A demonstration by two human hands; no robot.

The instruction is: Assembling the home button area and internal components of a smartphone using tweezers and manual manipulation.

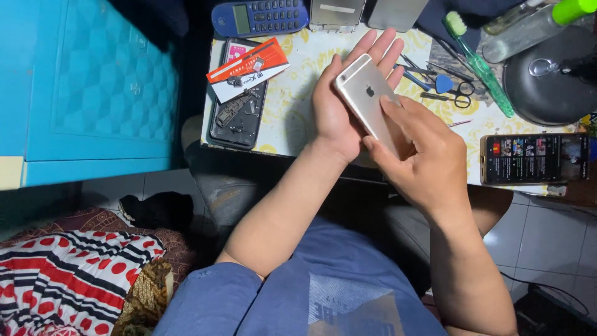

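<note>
We note a gold-backed smartphone (pixel 367 102) lying back-up across our left hand (pixel 342 102), above the far middle of the patterned table (pixel 298 99). Its long axis runs diagonally, from far-left near the left fingers down to near-right, where it disappears under our right hand (pixel 423 158). The left hand is open and flat, fingers spread and pointing far-right, cradling the phone from beneath. The right hand comes in from the near-right, fingers curled over the phone's nearer end, thumb pressing its edge; we cannot tell how firmly it grips. Both hands touch the phone. A disassembled phone frame (pixel 239 109) lies well apart to the left; a lit phone (pixel 535 158) sits to the right.
</note>
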